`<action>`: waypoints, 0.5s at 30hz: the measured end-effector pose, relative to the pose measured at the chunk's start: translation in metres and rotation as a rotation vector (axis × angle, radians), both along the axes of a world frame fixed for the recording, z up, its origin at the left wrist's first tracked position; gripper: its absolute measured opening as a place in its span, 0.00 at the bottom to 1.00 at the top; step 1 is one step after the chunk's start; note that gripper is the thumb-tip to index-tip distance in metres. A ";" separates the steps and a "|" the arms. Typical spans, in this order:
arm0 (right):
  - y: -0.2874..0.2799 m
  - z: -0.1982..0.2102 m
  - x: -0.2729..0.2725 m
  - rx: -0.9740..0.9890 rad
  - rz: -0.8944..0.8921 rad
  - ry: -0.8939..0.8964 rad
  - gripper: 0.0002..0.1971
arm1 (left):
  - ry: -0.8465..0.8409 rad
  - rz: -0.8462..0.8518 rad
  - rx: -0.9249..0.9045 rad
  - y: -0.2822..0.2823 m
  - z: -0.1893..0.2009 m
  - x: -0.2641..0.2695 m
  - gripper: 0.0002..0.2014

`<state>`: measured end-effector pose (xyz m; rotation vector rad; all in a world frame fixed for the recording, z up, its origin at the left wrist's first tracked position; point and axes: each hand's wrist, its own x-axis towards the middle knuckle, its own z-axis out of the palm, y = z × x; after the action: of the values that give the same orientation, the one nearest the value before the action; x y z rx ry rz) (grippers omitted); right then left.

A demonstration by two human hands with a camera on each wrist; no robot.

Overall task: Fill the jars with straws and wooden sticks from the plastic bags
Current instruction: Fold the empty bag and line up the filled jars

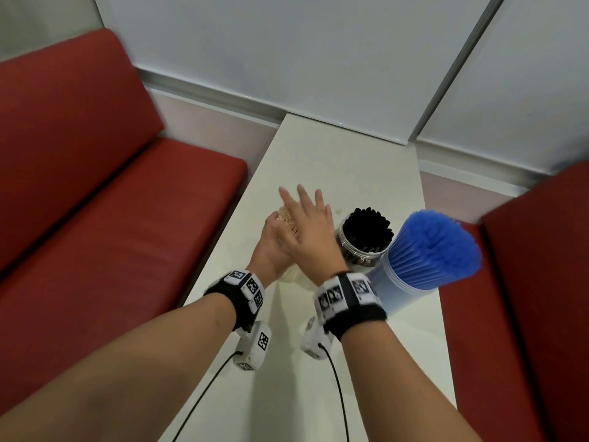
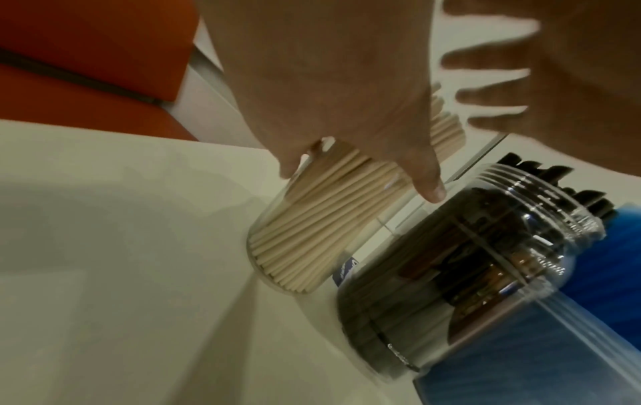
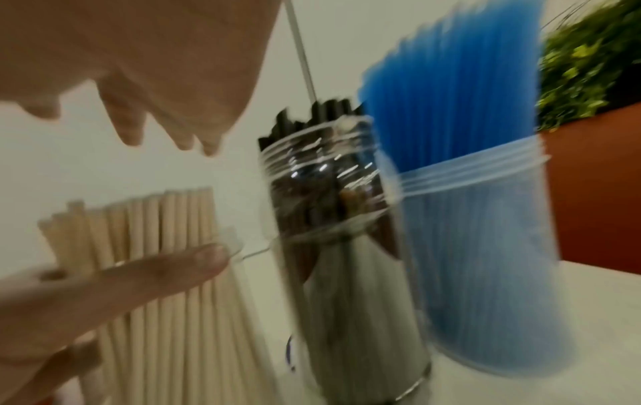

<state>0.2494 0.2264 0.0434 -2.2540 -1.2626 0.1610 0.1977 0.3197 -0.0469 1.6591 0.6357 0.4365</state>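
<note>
the step in hand looks like settling the wooden sticks (image 2: 312, 219) into their clear jar (image 2: 263, 246), the last of three to be filled; the black straws (image 1: 368, 226) and blue straws (image 1: 436, 247) already stand packed in their own jars on the desk (image 1: 350, 161). no plastic bag shows, so the filling seems almost done.

the left hand (image 1: 274, 240) grips the stick jar near its rim, thumb and fingers curled round it. that jar stands at the left of the row, just beside the black-straw jar. the right hand (image 1: 306, 228) is open and flat, fingers straight and spread, palm down over the stick tops; the wrist views are blurred, so i cannot tell whether the palm touches them.

next move, as i judge it: press or pat the sticks level with the flat palm while the left hand steadies the jar, taking care not to knock the neighbouring jar.

both forearms reach forward side by side, wrists close, right hand crossing above left.
</note>
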 end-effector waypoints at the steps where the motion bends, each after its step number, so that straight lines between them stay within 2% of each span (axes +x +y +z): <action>1: -0.017 0.005 -0.003 0.210 -0.034 -0.026 0.23 | -0.055 -0.036 -0.020 0.001 -0.001 -0.002 0.50; 3: -0.063 0.005 -0.008 0.652 -0.266 -0.118 0.13 | -0.076 -0.086 -0.136 0.003 -0.005 -0.007 0.65; 4: -0.091 0.000 -0.009 0.825 -0.445 -0.117 0.12 | -0.019 -0.084 -0.106 0.005 -0.004 -0.011 0.68; 6: -0.139 -0.017 -0.006 0.990 -0.825 -0.037 0.12 | 0.048 -0.073 -0.003 0.009 -0.013 -0.019 0.66; 7: -0.158 -0.029 -0.001 0.953 -0.984 0.048 0.12 | 0.058 -0.077 0.050 0.010 -0.016 -0.023 0.60; 9: -0.182 -0.058 0.015 0.701 -1.154 0.346 0.17 | 0.052 -0.049 0.061 0.009 -0.012 -0.025 0.48; 10: -0.188 -0.069 0.023 0.582 -1.157 0.485 0.21 | 0.055 -0.029 0.052 0.008 -0.009 -0.024 0.44; 12: -0.193 -0.082 0.037 0.474 -1.100 0.617 0.26 | 0.051 -0.030 0.062 0.005 -0.002 -0.021 0.39; 15: -0.191 -0.093 0.050 0.495 -0.996 0.702 0.24 | 0.045 -0.070 0.070 0.003 0.003 -0.018 0.32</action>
<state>0.2998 0.0356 -0.0499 -1.8573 0.2134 0.2014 0.1801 0.3225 -0.0443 1.7563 0.5991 0.3752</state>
